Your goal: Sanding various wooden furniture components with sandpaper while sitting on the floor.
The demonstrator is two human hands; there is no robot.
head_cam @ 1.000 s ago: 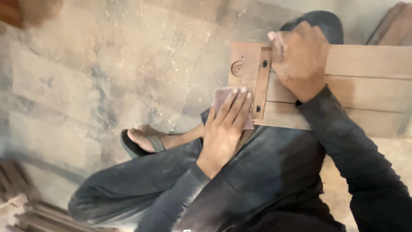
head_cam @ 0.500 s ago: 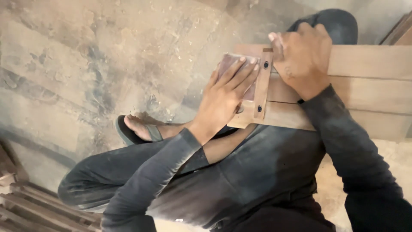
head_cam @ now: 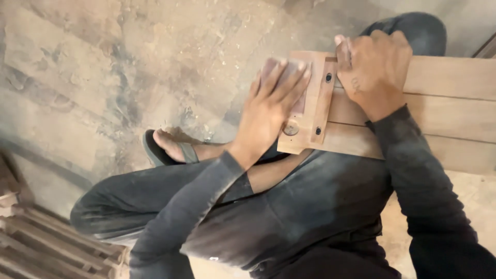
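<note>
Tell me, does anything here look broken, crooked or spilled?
Nothing looks broken. The wooden panel rests across the person's lap; the left hand presses a sanding pad on its end, and the right hand grips its far edge. The floor is dusty and stained. A stack of slats lies at lower left.

Wooden panel (head_cam: 413, 108) on lap, sanding pad (head_cam: 281, 77) pressed on its end.
Panel is light brown, made of long boards side by side, running off the right edge; it lies roughly flat across the dark-trousered legs. A narrow cross strip (head_cam: 323, 101) with two dark screw holes sits across the boards near the left end, and a round mark (head_cam: 291, 128) shows at the lower left corner. Pad is small, reddish-brown, flat on the end section left of the strip, mostly covered by the left hand (head_cam: 271, 111). Right hand (head_cam: 374, 67) grips the top edge just right of the strip.
</note>
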